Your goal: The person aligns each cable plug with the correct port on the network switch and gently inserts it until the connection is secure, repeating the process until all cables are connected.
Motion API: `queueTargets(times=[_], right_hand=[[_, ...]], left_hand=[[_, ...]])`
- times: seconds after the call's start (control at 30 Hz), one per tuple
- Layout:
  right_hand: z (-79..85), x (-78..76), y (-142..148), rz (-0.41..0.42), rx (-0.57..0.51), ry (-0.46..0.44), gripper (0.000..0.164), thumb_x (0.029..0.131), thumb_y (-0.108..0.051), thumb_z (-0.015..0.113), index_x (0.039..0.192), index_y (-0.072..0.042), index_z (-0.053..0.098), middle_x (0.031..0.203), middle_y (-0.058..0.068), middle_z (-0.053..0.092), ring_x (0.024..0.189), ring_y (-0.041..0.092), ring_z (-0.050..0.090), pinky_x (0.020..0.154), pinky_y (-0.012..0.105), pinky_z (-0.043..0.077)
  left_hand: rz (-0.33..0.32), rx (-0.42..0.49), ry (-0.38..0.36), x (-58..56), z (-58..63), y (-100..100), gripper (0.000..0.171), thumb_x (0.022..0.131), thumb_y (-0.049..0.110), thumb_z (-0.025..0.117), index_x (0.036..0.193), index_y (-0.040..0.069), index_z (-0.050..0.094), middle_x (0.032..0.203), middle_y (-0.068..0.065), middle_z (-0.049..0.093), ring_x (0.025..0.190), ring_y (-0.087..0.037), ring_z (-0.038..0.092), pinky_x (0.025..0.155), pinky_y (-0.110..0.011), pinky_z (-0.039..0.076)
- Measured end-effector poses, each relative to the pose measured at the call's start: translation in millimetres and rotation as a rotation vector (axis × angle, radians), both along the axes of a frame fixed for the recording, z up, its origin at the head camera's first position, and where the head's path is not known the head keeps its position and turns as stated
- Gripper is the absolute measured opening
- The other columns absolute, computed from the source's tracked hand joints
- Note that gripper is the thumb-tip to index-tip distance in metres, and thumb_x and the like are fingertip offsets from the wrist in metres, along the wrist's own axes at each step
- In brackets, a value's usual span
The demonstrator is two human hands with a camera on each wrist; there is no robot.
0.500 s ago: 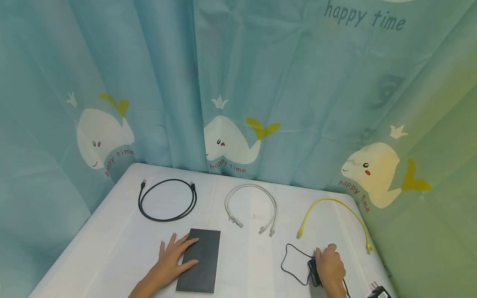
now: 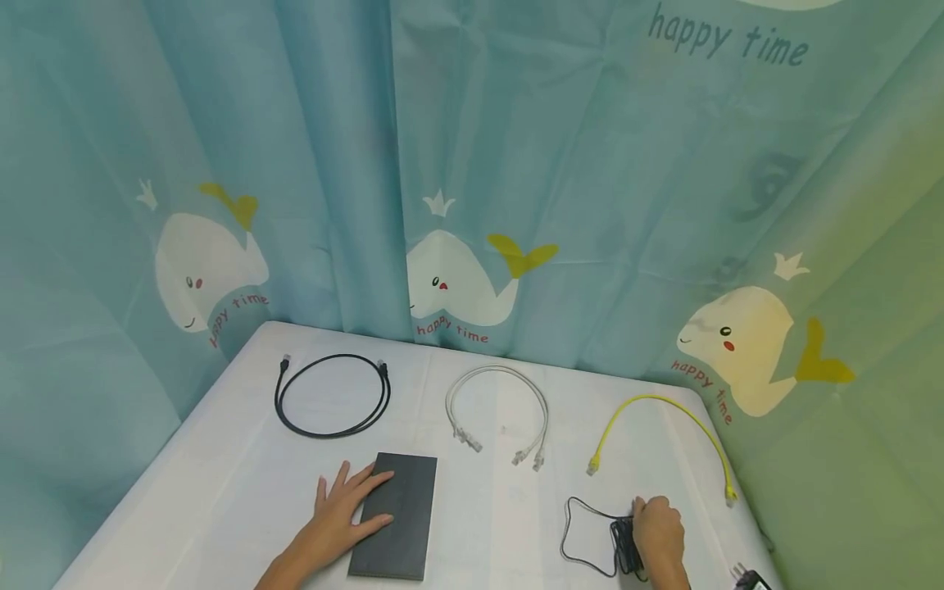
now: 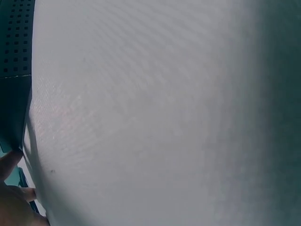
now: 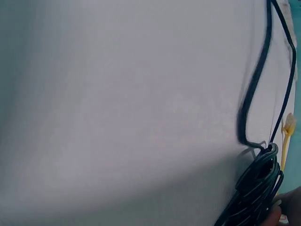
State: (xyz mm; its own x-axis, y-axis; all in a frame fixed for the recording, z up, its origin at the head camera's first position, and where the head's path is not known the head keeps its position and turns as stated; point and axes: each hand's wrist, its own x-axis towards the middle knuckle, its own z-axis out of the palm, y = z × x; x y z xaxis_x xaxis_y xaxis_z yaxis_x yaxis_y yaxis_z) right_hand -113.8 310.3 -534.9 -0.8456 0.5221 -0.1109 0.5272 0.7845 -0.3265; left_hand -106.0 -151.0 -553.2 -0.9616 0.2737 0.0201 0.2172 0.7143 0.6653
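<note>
A flat dark box (image 2: 401, 512) lies at the front of the table; in the left wrist view its side (image 3: 18, 37) is pierced with rows of small holes. My left hand (image 2: 335, 520) rests with spread fingers on its left part. At the right, my right hand (image 2: 659, 533) grips the bundled part of a thin black power cord (image 2: 625, 545). A loose loop of that cord lies left of the bundle. In the right wrist view, the coiled bundle (image 4: 256, 188) shows beside the fingers (image 4: 273, 217). A black power adapter (image 2: 751, 581) with metal prongs is partly cut off at the lower right.
Along the back lie a coiled black network cable (image 2: 332, 436), curved grey network cables (image 2: 496, 369) and a yellow network cable (image 2: 656, 397). They rest on a white-covered table (image 2: 221, 508). A blue curtain (image 2: 332, 164) printed with whales hangs behind and to the sides.
My right hand has moved slightly toward the table's front with the cord bundle. The cord's loose loop and the adapter have shifted slightly. My left hand and the box have stayed put.
</note>
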Motion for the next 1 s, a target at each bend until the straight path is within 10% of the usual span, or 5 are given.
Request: queueTargets(times=[0.5,1.0], right_hand=[[-4.1,-3.4,-2.0,-0.12,-0.055,0.174,0.024,0.091,0.005,0.047,0.107,0.018,0.035,0.083,0.034,0.052,0.071,0.045,0.059,0.052,0.045,0.046],[5.1,-7.8,-21.9,0.121,-0.224,0.545,0.024,0.096,-0.004,0.046,0.112,0.012,0.051,0.087,0.021,0.06,0.07,0.029,0.062,0.052,0.031,0.049]], left_hand=[[0.012,0.0,0.0,-0.2,-1.8,0.3,0.062,0.079,0.057,0.066,0.132,0.028,0.055,0.14,-0.017,0.044,0.132,-0.054,0.014,0.095,-0.075,-0.005],[0.031,0.047,0.023,1.4,-7.1,-0.2,0.062,0.078,0.055,0.068,0.131,0.026,0.056,0.139,-0.018,0.045,0.132,-0.055,0.014,0.095,-0.075,-0.005]])
